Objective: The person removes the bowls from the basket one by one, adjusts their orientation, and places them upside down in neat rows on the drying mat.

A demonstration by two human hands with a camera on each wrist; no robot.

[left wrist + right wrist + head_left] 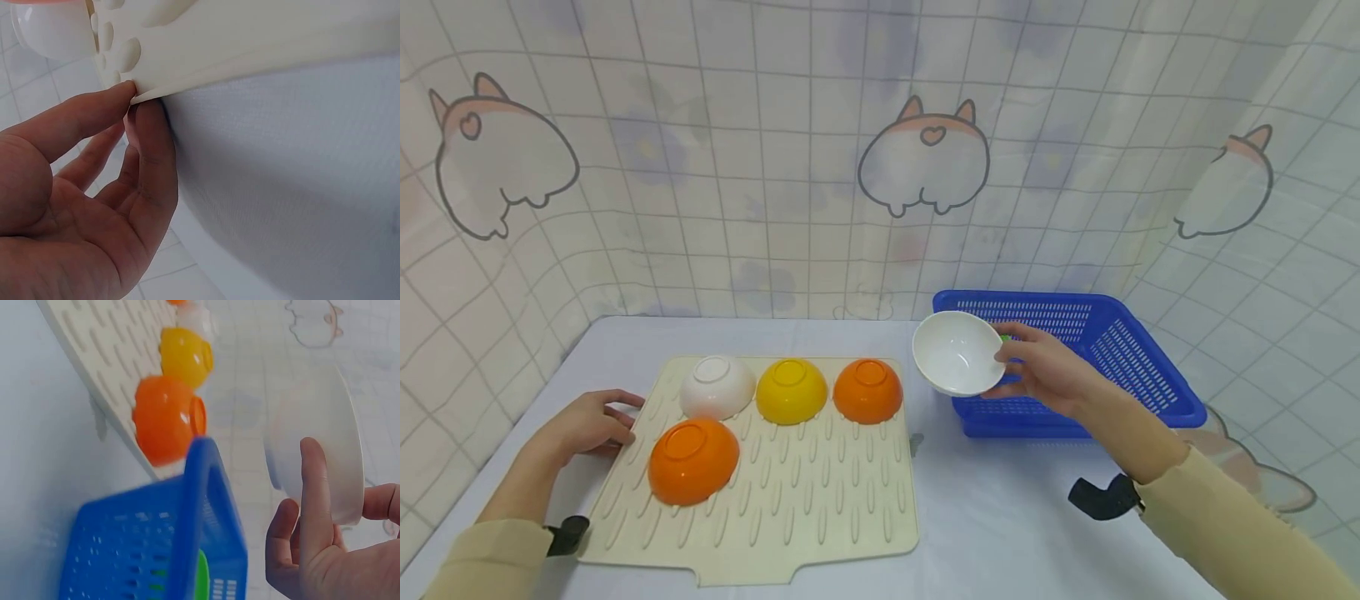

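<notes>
My right hand (1048, 367) grips a white bowl (957, 354) by its right rim, holding it tilted above the near left part of the blue basket. In the right wrist view the bowl (315, 437) shows its outer side, with a finger along it and the thumb at the rim. My left hand (591, 425) pinches the left edge of a cream drying board (805, 525); the left wrist view shows the edge between thumb and fingers (156, 162). Upside down on the board sit a white bowl (717, 389), a yellow bowl (792, 393) and two orange bowls (868, 393).
The blue plastic basket (1150, 375) stands at the right of the white-covered table (1000, 517). Something green (201, 578) is inside it. A patterned curtain (805, 167) hangs behind the table.
</notes>
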